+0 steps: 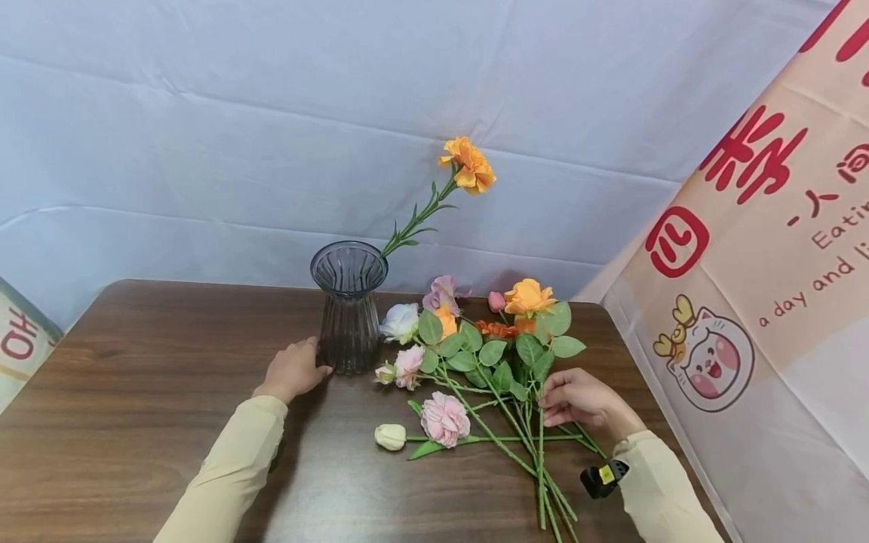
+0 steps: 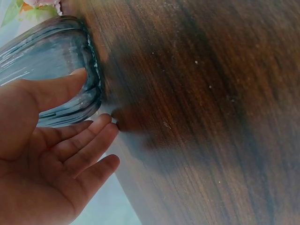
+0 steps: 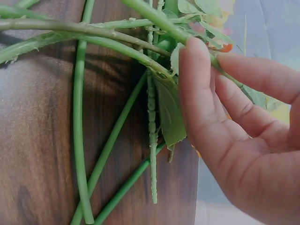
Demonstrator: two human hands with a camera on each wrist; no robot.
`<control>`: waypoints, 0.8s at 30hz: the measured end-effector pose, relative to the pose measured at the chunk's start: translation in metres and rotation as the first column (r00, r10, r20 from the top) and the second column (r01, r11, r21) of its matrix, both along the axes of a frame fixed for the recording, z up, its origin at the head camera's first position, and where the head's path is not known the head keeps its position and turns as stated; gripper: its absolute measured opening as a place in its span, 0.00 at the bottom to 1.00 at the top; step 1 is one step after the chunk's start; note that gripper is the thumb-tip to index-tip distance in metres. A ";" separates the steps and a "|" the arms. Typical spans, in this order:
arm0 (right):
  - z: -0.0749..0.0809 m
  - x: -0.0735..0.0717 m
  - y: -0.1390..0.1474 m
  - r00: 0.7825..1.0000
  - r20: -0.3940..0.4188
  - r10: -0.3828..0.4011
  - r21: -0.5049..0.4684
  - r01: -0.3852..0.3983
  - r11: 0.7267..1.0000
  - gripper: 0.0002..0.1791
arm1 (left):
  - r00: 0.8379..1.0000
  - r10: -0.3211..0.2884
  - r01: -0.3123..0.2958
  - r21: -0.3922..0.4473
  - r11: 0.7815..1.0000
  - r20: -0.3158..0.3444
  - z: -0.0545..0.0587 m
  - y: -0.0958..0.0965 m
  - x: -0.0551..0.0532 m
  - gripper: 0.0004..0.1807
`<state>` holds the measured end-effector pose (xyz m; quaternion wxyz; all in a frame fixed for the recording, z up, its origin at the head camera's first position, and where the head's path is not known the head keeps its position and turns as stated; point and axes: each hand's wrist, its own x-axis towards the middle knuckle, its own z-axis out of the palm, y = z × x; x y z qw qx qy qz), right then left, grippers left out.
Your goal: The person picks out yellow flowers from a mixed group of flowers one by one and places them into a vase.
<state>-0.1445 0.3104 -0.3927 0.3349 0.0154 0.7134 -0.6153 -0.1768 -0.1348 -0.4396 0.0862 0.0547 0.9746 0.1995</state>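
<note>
A grey ribbed glass vase [image 1: 349, 332] stands upright near the table's back edge, with one orange carnation [image 1: 468, 164] leaning out to the right. My left hand [image 1: 292, 369] is at the left side of its base. In the left wrist view, the thumb lies along the glass [image 2: 61, 51], and the other fingers extend loosely beside it. With thumb and fingertips, my right hand [image 1: 577, 400] pinches a green flower stem [image 3: 159, 19] at the right of a flower pile. Leaves hide where that stem joins its bloom.
Artificial flowers lie crossed on the brown table [image 1: 170, 362]: an orange rose [image 1: 528, 296], a white rose [image 1: 400, 323], a pink peony-like bloom [image 1: 444, 419] and a cream tulip [image 1: 390, 437]. Pale cloth [image 1: 237, 136] hangs behind; a printed banner [image 1: 781, 264] stands right.
</note>
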 end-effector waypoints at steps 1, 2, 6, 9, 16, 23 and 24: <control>0.000 0.000 0.000 1.000 -0.001 0.002 -0.004 -0.002 1.000 0.06 | 1.000 0.000 0.000 0.000 1.000 0.000 0.000 0.000 0.000 0.34; 0.000 -0.001 0.000 1.000 -0.002 0.004 -0.006 -0.004 1.000 0.07 | 1.000 0.000 0.000 0.002 1.000 0.000 0.000 0.000 0.000 0.34; 0.002 -0.001 0.001 1.000 0.000 0.006 -0.010 -0.006 1.000 0.07 | 1.000 0.001 -0.001 0.004 1.000 -0.002 -0.001 0.000 0.000 0.34; 0.003 -0.001 0.001 1.000 0.003 0.004 -0.022 -0.004 1.000 0.07 | 1.000 0.003 -0.003 0.003 1.000 -0.002 -0.002 0.000 0.000 0.34; 0.004 -0.002 0.001 1.000 0.010 -0.013 -0.033 0.013 0.999 0.06 | 1.000 0.000 0.000 0.003 1.000 -0.007 -0.001 0.000 0.000 0.34; 0.003 -0.002 0.000 0.999 0.026 -0.037 -0.054 0.038 0.998 0.08 | 1.000 0.004 -0.004 0.012 1.000 -0.011 0.000 -0.001 0.001 0.33; 0.004 -0.002 -0.001 0.999 0.029 -0.042 -0.060 0.043 0.997 0.08 | 1.000 0.004 -0.004 0.012 1.000 -0.012 0.000 -0.001 0.001 0.33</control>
